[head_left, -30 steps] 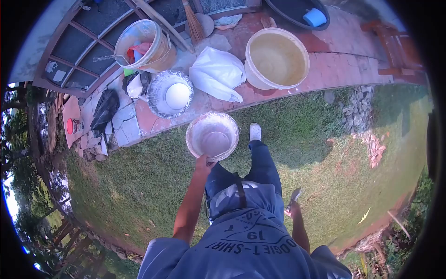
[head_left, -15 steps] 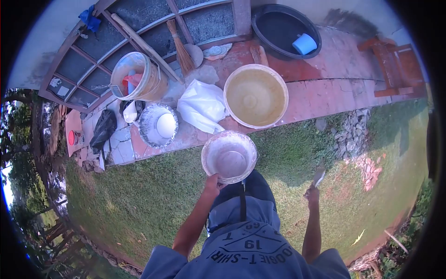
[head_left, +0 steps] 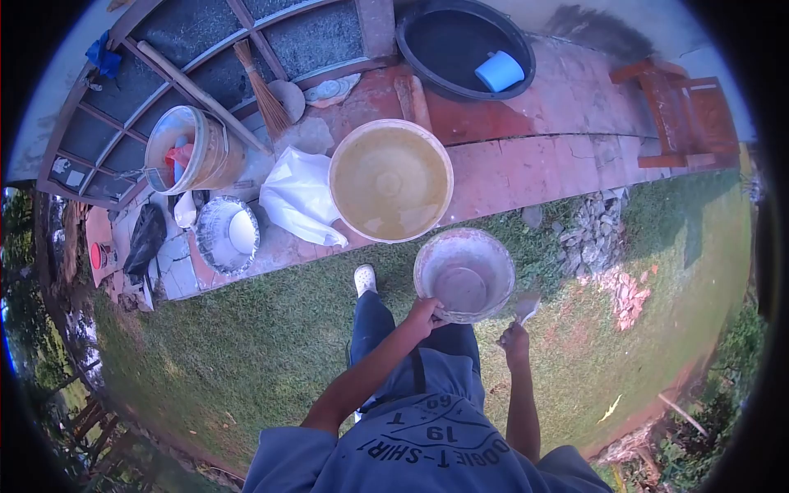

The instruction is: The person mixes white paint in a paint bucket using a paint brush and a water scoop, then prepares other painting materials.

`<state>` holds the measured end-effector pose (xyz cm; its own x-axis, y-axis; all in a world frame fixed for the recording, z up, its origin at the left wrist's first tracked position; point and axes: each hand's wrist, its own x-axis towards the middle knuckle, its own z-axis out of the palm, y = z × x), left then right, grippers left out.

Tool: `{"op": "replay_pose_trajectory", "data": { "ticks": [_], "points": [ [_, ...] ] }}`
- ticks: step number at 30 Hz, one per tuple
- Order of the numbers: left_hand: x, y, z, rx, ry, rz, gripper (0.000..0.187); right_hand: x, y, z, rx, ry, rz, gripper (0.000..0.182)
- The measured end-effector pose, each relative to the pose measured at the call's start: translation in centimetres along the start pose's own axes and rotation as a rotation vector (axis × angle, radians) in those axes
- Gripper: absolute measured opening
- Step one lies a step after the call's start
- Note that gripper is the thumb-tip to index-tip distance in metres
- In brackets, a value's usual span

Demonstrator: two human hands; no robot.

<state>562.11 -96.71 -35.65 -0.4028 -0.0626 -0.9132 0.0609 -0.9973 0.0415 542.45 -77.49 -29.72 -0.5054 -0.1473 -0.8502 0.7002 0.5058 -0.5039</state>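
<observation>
While the left hand (head_left: 423, 319) is gripping a bowl (head_left: 496, 269), likely for steadiness, the right hand (head_left: 514, 340) is clasping a flat tool (head_left: 528, 308).

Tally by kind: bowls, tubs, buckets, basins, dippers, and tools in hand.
Bowls: 2 (held bowl in left hand, ledge bowl)
Tub: 1
Bucket: 1
Black basin: 1
Blue dipper: 1
Tool: 1 (in right hand)
Total: 7
</observation>
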Motion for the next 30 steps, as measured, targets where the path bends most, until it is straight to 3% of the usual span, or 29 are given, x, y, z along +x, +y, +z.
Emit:
{"op": "replay_pose_trajectory", "data": {
  "ticks": [3,5,7,10,13,14,15,17,19,21,22,23,25,26,30],
  "points": [
    [5.3,1.0,5.8,0.032,-0.006,0.002,0.036,6.7,-2.8,-4.9,-0.120,0.006,-0.036,0.025],
    [10.3,0.5,7.7,0.078,-0.018,0.080,0.040,9.1,-3.6,-9.9,-0.399,-0.046,-0.059,0.026],
    [14.0,1.6,9.9,0.050,0.044,0.129,0.044,10.2,-5.0,-13.3,-0.307,-0.064,-0.075,0.027],
    [19.1,5.0,13.8,0.109,0.122,0.219,0.052,10.4,-6.8,-17.2,-0.297,0.124,0.033,0.029],
    [26.9,7.6,13.8,0.127,0.221,0.170,0.060,12.7,-4.1,-21.4,-0.208,0.218,0.071,0.031],
    [27.4,8.7,14.9,0.096,0.211,0.214,0.052,12.7,-3.0,-22.2,-0.157,0.249,0.048,0.031],
    [27.6,9.5,15.6,0.054,0.211,0.258,0.045,12.7,-1.8,-22.8,-0.100,0.224,0.017,0.029],
    [29.3,11.1,14.6,-0.028,0.055,0.211,0.062,12.8,-1.6,-22.3,-0.026,0.198,-0.025,0.027],
    [27.0,12.3,17.2,-0.064,0.016,0.288,0.060,12.2,-2.4,-20.9,-0.036,0.204,0.286,0.019],
    [29.4,13.0,15.8,-0.060,0.022,0.305,0.057,13.4,0.2,-20.9,-0.128,0.071,0.165,0.019],
    [30.2,13.4,15.6,-0.075,0.047,0.313,0.053,14.8,2.2,-20.6,-0.545,0.056,-0.016,0.029],
    [29.2,14.0,17.1,-0.065,0.035,0.317,0.053,14.9,1.4,-19.8,-0.534,0.062,-0.026,0.029],
    [28.0,14.1,18.0,-0.015,0.196,0.272,0.052,14.5,0.4,-18.5,-0.811,-0.052,0.001,0.027],
    [28.1,14.3,17.9,0.024,0.205,0.251,0.048,14.3,-0.2,-18.2,-0.870,-0.095,-0.125,0.027],
    [31.6,14.8,15.4,-0.054,0.175,0.201,0.050,14.3,-2.4,-18.2,-0.696,-0.077,-0.122,0.029]
  ]
}}
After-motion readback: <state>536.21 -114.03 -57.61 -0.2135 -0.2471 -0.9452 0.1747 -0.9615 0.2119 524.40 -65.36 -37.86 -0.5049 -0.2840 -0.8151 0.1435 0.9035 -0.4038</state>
